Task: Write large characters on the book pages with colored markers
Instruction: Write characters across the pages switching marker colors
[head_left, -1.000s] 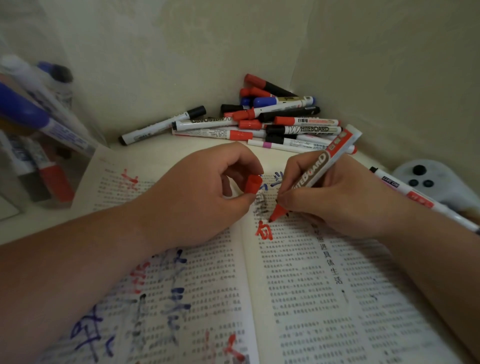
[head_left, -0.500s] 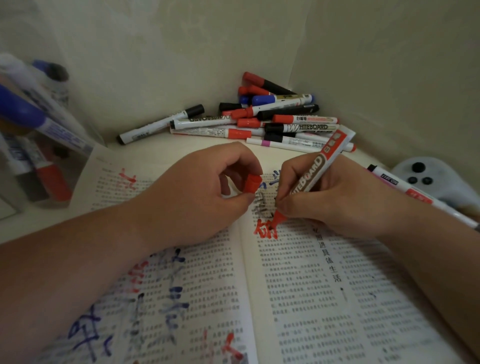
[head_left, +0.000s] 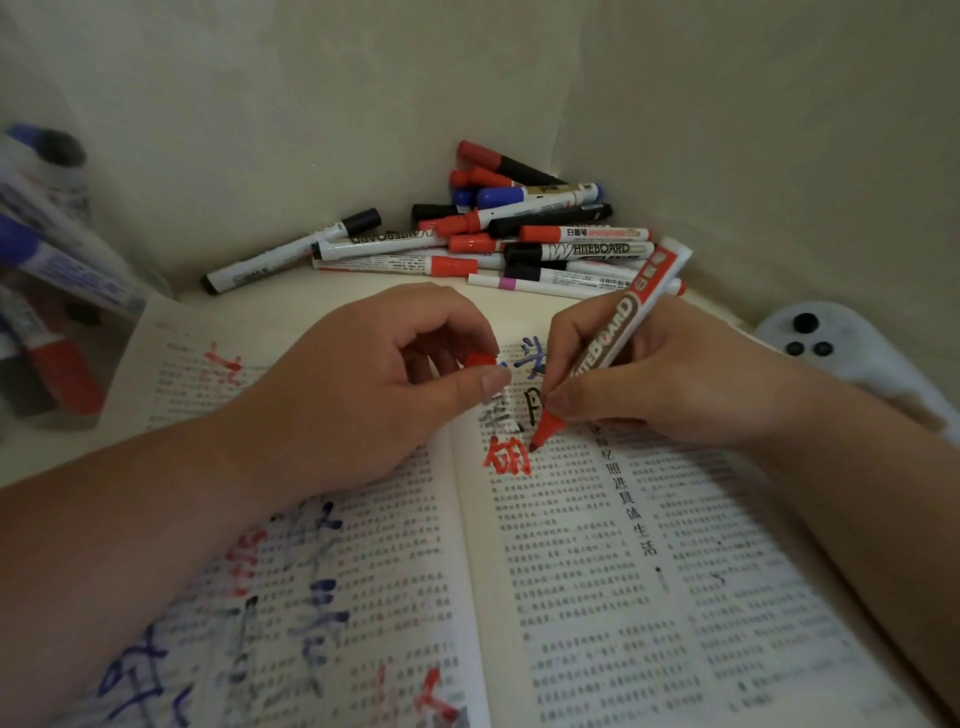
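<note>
The right grip (head_left: 675, 384) is clenched round a red whiteboard marker (head_left: 618, 338), thumb and forefinger pinching the barrel low down, near the nib. From the fingers the barrel slants up toward 1 o'clock. Its red nib points toward 7 o'clock and meets the right page of the open book (head_left: 597, 571) at the 2 o'clock corner of a red character (head_left: 506, 460). The heel of this hand rests on the same page.

The left grip (head_left: 363, 384) is curled and pinches a small red cap (head_left: 480, 360) between thumb tip and forefinger, with the other fingers folded toward the palm. The cap sits at 11 o'clock from the nib, near the marker but apart from it. The left wrist lies across the left page (head_left: 363, 571), which bears large blue, red and dark strokes over the print. At 12 o'clock from the red character stand a dark character (head_left: 501, 415) and, farther up, a blue character (head_left: 532, 358), both partly hidden by the hands.

The book lies open on a pale worktop (head_left: 249, 306), filling the view from 4 to 8 o'clock. At 12 o'clock, in the corner of the walls, a loose heap of markers (head_left: 519, 234) with red, blue and black caps lies on the worktop. At 9 o'clock a clear container (head_left: 52, 286) holds several markers with blue and red parts; it is too blurred to count them. At 3 o'clock, beyond the right wrist, lies a white controller (head_left: 831, 343) with dark buttons.
</note>
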